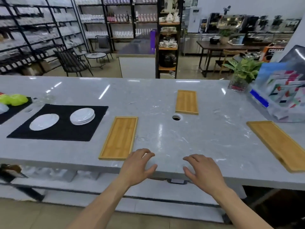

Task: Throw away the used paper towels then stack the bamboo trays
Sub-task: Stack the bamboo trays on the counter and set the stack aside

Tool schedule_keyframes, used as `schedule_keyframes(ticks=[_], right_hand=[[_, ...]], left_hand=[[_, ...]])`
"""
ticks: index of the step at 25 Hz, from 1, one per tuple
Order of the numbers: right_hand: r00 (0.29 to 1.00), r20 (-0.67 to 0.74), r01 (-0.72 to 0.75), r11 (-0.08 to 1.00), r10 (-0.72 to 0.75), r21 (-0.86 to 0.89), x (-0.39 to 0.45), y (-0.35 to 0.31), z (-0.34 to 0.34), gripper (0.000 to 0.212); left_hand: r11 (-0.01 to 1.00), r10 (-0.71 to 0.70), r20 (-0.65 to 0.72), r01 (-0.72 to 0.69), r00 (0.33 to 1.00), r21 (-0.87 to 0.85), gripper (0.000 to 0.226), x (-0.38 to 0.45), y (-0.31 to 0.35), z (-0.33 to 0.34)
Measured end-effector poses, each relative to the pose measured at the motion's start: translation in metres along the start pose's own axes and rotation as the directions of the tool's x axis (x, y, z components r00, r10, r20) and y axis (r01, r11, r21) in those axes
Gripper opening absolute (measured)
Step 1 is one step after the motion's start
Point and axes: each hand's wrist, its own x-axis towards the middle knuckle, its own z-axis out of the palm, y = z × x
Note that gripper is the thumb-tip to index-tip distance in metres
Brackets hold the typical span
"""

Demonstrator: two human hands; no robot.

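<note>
Shop bench (165, 90), marble-grey; three bamboo trays, nearest (119, 138) rigid, light, likely slick; take by long rims. Left hand (137, 164), right hand (203, 169): grips open, empty.

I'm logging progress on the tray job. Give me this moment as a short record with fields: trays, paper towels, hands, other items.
trays: three bamboo trays, apart and unstacked: near-left tray, far tray, right tray
paper towels: none visible on the counter
left hand: open, empty, over the counter's near edge
right hand: open, empty, over the counter's near edge
counter hole: between near-left and far trays
other items: black mat with single plate and plate stack
</note>
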Motion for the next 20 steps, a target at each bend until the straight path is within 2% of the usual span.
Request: schedule_keyframes(ticks=[7, 11, 14, 20], right_hand=[[0.982, 0.021, 0.188, 0.980, -0.190, 0.071, 0.057, -0.048, 0.029, 0.044], [0.973, 0.066, 0.213, 0.971, -0.220, 0.110, 0.087, -0.082, 0.050, 0.053], [0.963, 0.161, 0.196, 0.973, -0.214, 0.121, 0.110, -0.106, 0.069, 0.066], [0.947, 0.273, 0.151, 0.984, -0.171, 0.092, 0.136, -0.136, 0.104, 0.087]], left_hand=[[0.981, -0.194, -0.009, 0.193, 0.981, -0.009, 0.053, -0.029, -0.059, -0.010], [0.984, -0.179, -0.006, 0.179, 0.984, 0.017, 0.055, -0.036, -0.105, -0.021], [0.985, -0.168, 0.018, 0.167, 0.986, 0.040, 0.060, -0.034, -0.143, -0.028], [0.987, -0.155, 0.172, 0.159, 0.973, -0.010, 0.079, -0.031, -0.204, -0.024]])
